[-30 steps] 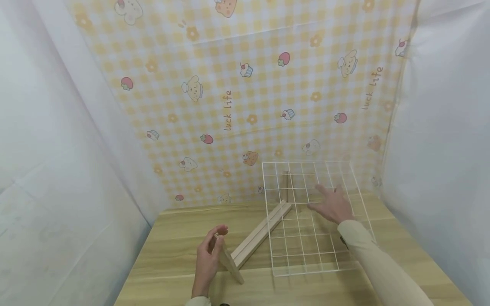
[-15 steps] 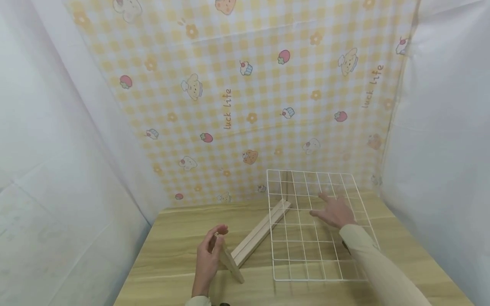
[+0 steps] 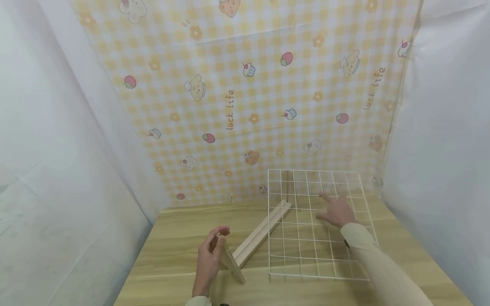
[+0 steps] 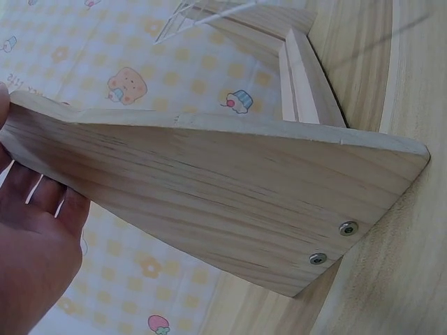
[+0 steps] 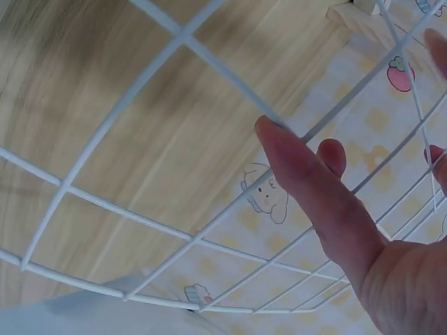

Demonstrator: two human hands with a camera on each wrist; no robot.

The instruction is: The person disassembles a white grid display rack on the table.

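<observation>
Left hand [image 3: 208, 260] and right hand [image 3: 338, 211] are both engaged with the parts. By the left hand, the upper end of a wooden end panel [image 3: 231, 264] is gripped, the thumb being set on one side and the fingers on the other. The panel is positioned near the front edge of the surface [image 3: 164, 242], left of its middle, with its lower end down on the surface. Two metal screw heads [image 4: 347, 228] are seated in its outer face, close to that end.

A grooved wooden rail [image 3: 262, 233] is joined to the panel's lower part and is directed diagonally toward the far edge of the surface. At the rail's far end, a second panel [image 3: 289, 189] is seen upright through the mesh.

A white wire grid [image 3: 311, 223] is tilted over the right half of the surface, the far end of the rail being overlapped by it in the head view. Whether the second panel is touched by the grid cannot be told. The right hand is placed at the grid with fingers extended and spread; its thumb tip is set against a wire.

Beyond the far edge, a yellow-checked cloth [image 3: 229, 63] is hung.
</observation>
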